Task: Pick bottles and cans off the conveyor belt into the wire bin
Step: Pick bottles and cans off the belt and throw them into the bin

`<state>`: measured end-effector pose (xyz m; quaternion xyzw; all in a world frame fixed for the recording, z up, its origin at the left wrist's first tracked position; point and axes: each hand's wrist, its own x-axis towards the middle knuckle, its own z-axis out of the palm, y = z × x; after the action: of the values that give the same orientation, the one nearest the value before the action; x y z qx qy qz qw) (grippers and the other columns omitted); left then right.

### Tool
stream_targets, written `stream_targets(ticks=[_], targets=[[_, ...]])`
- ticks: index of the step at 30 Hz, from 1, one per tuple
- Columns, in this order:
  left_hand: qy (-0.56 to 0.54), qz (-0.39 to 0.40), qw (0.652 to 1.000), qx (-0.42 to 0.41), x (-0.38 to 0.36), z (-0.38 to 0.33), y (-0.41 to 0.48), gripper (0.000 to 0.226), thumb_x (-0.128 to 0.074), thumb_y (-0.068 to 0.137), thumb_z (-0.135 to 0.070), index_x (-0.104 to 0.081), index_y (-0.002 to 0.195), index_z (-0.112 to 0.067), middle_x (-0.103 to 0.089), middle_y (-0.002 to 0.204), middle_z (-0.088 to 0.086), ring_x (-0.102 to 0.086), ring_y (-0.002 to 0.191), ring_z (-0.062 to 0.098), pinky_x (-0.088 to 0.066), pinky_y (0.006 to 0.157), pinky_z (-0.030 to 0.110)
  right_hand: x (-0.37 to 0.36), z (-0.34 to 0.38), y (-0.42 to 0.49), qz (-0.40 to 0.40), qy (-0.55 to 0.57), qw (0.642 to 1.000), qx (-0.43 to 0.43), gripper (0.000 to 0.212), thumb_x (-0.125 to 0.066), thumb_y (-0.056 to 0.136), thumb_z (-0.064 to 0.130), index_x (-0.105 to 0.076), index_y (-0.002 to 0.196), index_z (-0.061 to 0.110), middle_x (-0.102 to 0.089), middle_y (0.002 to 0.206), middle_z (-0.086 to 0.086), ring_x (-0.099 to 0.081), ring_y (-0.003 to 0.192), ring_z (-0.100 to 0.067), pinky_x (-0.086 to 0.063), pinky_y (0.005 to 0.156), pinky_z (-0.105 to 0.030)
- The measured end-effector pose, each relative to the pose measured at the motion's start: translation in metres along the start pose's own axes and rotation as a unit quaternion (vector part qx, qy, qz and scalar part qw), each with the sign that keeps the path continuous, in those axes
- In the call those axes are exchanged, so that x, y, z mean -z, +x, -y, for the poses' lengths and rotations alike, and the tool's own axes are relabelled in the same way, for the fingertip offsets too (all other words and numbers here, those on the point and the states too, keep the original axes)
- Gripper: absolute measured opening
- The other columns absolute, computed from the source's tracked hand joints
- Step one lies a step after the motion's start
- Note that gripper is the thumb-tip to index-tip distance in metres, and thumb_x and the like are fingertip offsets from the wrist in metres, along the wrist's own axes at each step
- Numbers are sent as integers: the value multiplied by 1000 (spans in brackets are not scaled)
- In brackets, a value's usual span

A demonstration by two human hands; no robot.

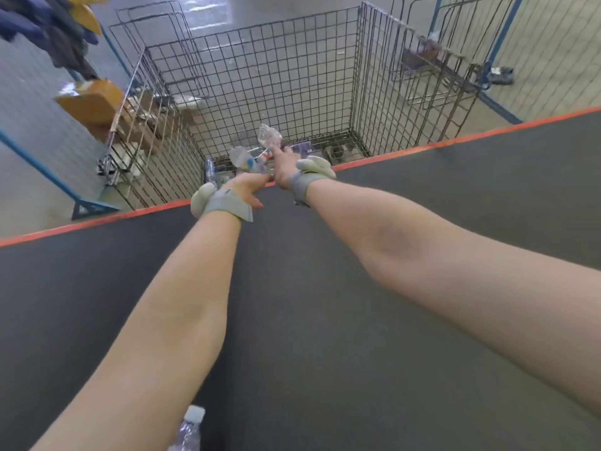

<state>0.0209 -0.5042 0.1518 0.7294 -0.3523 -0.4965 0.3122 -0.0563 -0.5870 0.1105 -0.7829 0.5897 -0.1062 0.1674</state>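
Both hands reach out over the far edge of the conveyor belt, close together. The right hand has its fingers straight, one fingertip up against a crumpled clear bottle at its 12 o'clock. The left hand, at the right one's 8 o'clock, is spread and holds nothing.

From where I stand the bottle looks as good as let go, past the orange edge strip and over the wire bin. Blur stops me saying whether the finger touches it. The risk I see is a weak flick. The bottle is light and crushed, so it could clip the bin's near side and bounce back onto the belt, or fall short.

A second bottle lies on the belt at 6 o'clock, near the person's body and well apart from both hands. With the reach this long, it may ride past unwatched. Other bottles lie in the bin's bottom, at the left hand's 12 o'clock.
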Motion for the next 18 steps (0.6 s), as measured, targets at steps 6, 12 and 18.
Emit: stream_targets(ticks=[6,12,18], targets=[[24,10,993,112,-11,88,-41,65,-58,94,-29,-26,147,-7,-33,149,19,-35,138,32,-37,104,49,-28,-19,-88,86,16,993,-79,67,-52,87,17,-24,147,20,-33,147,-14,-36,135,-36,-34,109,-48],[47,24,988,145,-47,149,-126,66,-58,93,-32,-27,146,-8,-40,145,16,-41,134,30,-39,104,48,-33,-60,-205,145,19,978,-147,66,-52,91,16,-22,150,15,-28,150,-14,-30,140,-34,-28,115,-41],[84,36,983,158,-87,194,-201,68,-55,96,-29,-21,147,-2,-38,146,19,-41,134,31,-38,104,42,-36,-111,-315,182,16,957,-225,58,-48,92,21,-29,146,11,-36,145,-14,-33,138,-32,-30,113,-39]])
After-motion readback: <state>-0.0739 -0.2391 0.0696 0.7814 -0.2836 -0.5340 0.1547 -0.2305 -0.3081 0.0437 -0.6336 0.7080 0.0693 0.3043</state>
